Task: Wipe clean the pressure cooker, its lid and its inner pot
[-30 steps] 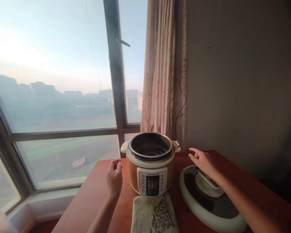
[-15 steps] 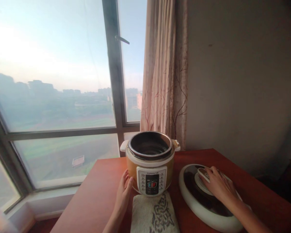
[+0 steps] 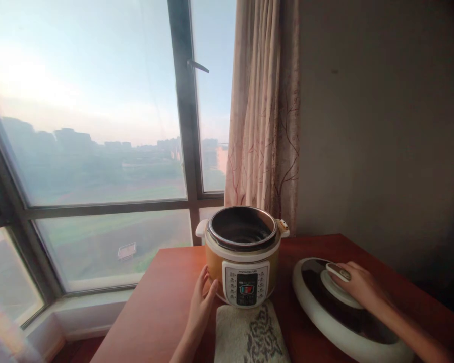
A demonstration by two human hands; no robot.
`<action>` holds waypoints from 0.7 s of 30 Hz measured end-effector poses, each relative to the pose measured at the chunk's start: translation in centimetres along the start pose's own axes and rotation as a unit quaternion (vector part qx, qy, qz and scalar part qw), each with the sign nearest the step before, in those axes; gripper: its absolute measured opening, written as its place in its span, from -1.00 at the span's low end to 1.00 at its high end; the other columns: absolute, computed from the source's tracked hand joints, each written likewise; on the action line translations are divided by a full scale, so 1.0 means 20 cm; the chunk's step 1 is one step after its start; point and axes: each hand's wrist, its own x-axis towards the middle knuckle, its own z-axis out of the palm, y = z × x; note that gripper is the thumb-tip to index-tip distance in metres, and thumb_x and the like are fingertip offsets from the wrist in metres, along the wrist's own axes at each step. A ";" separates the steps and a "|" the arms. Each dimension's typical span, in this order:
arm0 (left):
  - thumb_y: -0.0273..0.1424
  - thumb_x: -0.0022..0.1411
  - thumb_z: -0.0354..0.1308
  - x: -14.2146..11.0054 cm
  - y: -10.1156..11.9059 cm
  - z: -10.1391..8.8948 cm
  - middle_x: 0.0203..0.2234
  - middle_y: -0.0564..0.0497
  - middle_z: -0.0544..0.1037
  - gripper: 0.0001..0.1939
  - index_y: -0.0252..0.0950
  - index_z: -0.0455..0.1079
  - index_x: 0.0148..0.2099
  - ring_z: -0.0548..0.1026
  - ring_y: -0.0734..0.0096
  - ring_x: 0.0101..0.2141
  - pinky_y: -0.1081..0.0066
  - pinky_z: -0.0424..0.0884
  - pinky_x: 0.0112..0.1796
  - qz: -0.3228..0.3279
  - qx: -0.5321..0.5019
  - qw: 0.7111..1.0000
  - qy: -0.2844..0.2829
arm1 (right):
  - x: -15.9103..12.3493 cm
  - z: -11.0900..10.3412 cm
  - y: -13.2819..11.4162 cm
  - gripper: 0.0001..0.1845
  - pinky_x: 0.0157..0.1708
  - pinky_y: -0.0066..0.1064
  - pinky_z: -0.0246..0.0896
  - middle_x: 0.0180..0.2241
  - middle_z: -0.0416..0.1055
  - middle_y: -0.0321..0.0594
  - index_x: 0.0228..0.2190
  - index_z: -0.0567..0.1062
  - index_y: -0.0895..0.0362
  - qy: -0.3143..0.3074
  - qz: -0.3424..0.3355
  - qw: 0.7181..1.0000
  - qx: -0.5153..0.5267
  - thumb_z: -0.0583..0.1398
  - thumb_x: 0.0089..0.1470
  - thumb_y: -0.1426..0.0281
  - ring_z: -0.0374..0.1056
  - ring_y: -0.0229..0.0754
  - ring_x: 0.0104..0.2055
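Note:
An electric pressure cooker (image 3: 212, 262) with a gold body stands open on the table, its dark inner pot (image 3: 244, 229) showing under the rim. My left hand (image 3: 203, 297) rests at the cooker's lower left side, thumb and fingers apart; the fingertips are partly behind its curve. To the right, the round white-and-dark lid (image 3: 314, 312) lies on the table. My right hand (image 3: 361, 287) is closed around the raised handle on top of the lid, with the handle's left end sticking out from the fingers. A patterned grey cloth (image 3: 232, 333) lies in front of the cooker.
The reddish-brown table (image 3: 144, 307) ends on the left near the window sill (image 3: 94, 305). Behind the cooker hang the curtain (image 3: 255, 111) and a tall window (image 3: 185, 101). A plain wall (image 3: 366, 151) rises behind the table's right part.
The whole view has swung slightly left. My right hand and the lid sit a little farther right, and more of the handle shows. My left hand stays at the cooker's side.

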 end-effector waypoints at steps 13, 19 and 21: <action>-0.05 0.15 0.20 0.34 0.44 0.01 -0.01 -0.09 0.54 -0.56 -0.17 0.40 0.00 0.47 0.18 0.05 0.28 0.37 -0.07 -0.076 -0.188 0.977 0.063 | 0.42 -0.72 -0.26 -0.48 -0.13 -0.21 0.30 -0.14 0.55 -0.07 -0.22 0.60 0.03 0.109 -0.009 0.992 0.070 0.14 0.06 -0.09 0.47 0.03 -0.10; -0.12 0.07 0.18 0.58 0.56 0.13 -0.33 -0.01 0.57 -0.57 -0.26 0.42 -0.08 0.50 0.32 -0.37 0.40 0.32 -0.37 -0.079 -0.196 0.977 0.001 | 0.62 -0.73 -0.82 -0.49 -0.15 -0.27 0.30 -0.17 0.56 0.00 -0.19 0.60 0.16 0.119 -0.076 0.988 0.063 0.11 0.18 0.01 0.46 -0.01 -0.15; -0.14 0.07 0.17 0.60 0.56 0.14 -0.32 0.02 0.56 -0.51 -0.23 0.39 0.03 0.47 0.35 -0.40 0.42 0.29 -0.39 -0.064 -0.202 0.977 -0.019 | 0.65 -0.69 -1.00 -0.50 -0.16 -0.28 0.32 -0.18 0.55 -0.01 -0.14 0.58 0.20 0.090 -0.097 0.990 0.039 0.10 0.23 0.05 0.46 -0.01 -0.17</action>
